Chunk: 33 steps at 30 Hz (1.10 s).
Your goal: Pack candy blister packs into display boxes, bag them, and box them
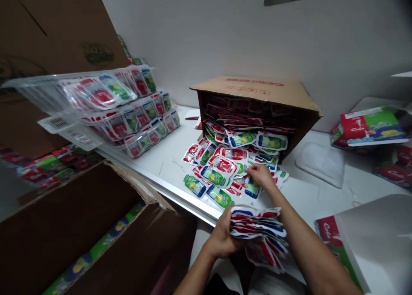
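Note:
My left hand is closed round a thick stack of flat, bottle-shaped sachets, printed red, green and blue with white edges. The stack is fanned out on its right side. Further forward, my right hand reaches into a loose pile of the same sachets on the white table. Its thumb and fingertips are pinched at the edge of a green sachet. The pile spills from the open front of a cardboard box lying on its side, with more sachets packed inside.
Clear plastic trays filled with sachets are stacked at left, beside a large open carton. To the right lie a white pad, red and green printed boxes and an open display box. A wall stands behind.

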### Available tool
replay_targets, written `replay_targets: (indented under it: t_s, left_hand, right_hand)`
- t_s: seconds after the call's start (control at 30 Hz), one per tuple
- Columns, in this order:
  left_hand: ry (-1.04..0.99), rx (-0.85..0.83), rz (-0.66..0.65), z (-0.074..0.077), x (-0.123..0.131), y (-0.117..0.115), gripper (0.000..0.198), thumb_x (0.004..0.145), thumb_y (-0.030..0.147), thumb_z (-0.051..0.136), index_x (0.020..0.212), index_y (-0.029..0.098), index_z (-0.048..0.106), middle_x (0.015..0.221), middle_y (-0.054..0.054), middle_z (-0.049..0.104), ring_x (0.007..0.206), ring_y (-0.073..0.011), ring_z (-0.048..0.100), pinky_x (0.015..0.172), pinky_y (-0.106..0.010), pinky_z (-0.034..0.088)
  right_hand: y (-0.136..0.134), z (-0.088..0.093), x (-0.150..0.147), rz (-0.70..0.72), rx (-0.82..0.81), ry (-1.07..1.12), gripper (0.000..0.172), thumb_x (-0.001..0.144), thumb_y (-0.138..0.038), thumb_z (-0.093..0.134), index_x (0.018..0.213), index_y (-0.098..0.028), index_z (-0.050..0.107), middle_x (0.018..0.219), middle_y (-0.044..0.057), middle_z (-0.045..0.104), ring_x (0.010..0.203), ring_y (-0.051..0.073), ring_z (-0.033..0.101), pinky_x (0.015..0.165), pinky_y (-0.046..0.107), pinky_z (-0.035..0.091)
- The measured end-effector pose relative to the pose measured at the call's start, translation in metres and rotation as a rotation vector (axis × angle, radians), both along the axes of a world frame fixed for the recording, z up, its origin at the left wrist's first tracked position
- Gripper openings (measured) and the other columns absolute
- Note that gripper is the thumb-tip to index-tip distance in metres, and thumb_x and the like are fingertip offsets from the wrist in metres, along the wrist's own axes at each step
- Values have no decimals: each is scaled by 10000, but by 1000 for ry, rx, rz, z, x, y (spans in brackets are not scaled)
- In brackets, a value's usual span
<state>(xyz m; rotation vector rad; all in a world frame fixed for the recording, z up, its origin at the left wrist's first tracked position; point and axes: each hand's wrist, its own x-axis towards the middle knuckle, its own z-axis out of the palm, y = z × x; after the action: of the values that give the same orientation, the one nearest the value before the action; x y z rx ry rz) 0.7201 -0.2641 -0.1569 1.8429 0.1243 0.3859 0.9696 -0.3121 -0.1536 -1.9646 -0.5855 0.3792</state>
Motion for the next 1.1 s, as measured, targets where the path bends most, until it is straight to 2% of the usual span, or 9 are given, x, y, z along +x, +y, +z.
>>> replay_targets:
  t_s: [0.1, 0.23, 0.4, 0.5, 0.57, 0.73, 0.8, 0.97, 1.1]
  left_hand:
    - [2, 37, 5, -2, 1, 3, 552, 613, 229, 794, 1116, 236, 568, 1124, -85, 642, 1006, -301, 616, 908, -418, 510]
    - [4, 71, -1, -3, 2, 6, 541, 609, 220, 780, 1103, 230, 558, 1085, -83, 630, 1015, -302, 599, 903, -420, 510]
    - [-93, 129, -39, -4, 6, 8, 583, 648, 219, 732, 1187, 222, 510, 1187, -105, 558, 1127, -294, 554, 974, -435, 472]
    - [-158, 219, -10, -4, 7, 9, 535, 622, 247, 747, 1114, 192, 544, 1409, -143, 383, 1364, -360, 311, 1120, -524, 294]
    - [-142, 235, -30, -4, 6, 10, 526, 622, 273, 753, 1099, 187, 549, 1458, -146, 335, 1387, -369, 270, 1146, -546, 228]
    - [-81, 180, -64, -6, -1, 7, 593, 641, 299, 751, 1172, 200, 507, 1155, -107, 579, 1074, -282, 579, 963, -447, 471]
    - [-101, 179, -39, -8, -3, 3, 605, 643, 293, 755, 1180, 206, 491, 1118, -90, 584, 1030, -265, 591, 915, -411, 494]
    - [-97, 76, -13, -12, -7, -5, 977, 627, 293, 777, 1417, 217, 208, 1202, -93, 559, 1033, -246, 600, 940, -396, 479]
    - [-60, 98, -2, -5, -9, -4, 697, 620, 294, 790, 1237, 203, 479, 1135, -87, 575, 1015, -258, 589, 880, -370, 504]
  right_hand:
    - [-7, -1, 5, -81, 79, -69, 263, 703, -444, 625, 662, -184, 624, 708, 50, 678, 705, 204, 590, 681, 313, 425]
    - [-52, 10, 0, -145, 205, -119, 240, 749, -446, 558, 747, -206, 560, 1136, 111, 658, 969, 236, 609, 823, 335, 446]
    - [-108, 32, -34, 216, 191, -85, 162, 784, -321, 596, 692, -213, 519, 1132, 102, 663, 1098, 268, 575, 876, 348, 434]
    - [-121, 38, -53, 471, 126, 27, 174, 830, -305, 563, 701, -212, 494, 979, 73, 690, 957, 233, 611, 791, 316, 448]
    - [-122, 38, -59, 599, 124, 155, 199, 849, -330, 557, 707, -210, 483, 920, 57, 693, 843, 203, 614, 726, 298, 452]
    - [-106, 28, -55, 720, 203, 373, 315, 869, -475, 549, 741, -187, 543, 895, 86, 718, 818, 199, 642, 757, 318, 476]
    - [-90, 24, -48, 634, 219, 415, 410, 883, -570, 480, 791, -181, 566, 843, 92, 721, 774, 206, 670, 733, 334, 503]
    - [-27, 15, -28, 339, 32, 342, 476, 779, -650, 567, 805, -177, 610, 831, 87, 726, 571, 163, 651, 451, 234, 445]
    - [20, 1, -27, 333, -19, 304, 415, 711, -551, 669, 589, -161, 596, 519, 53, 640, 375, 129, 523, 360, 226, 338]
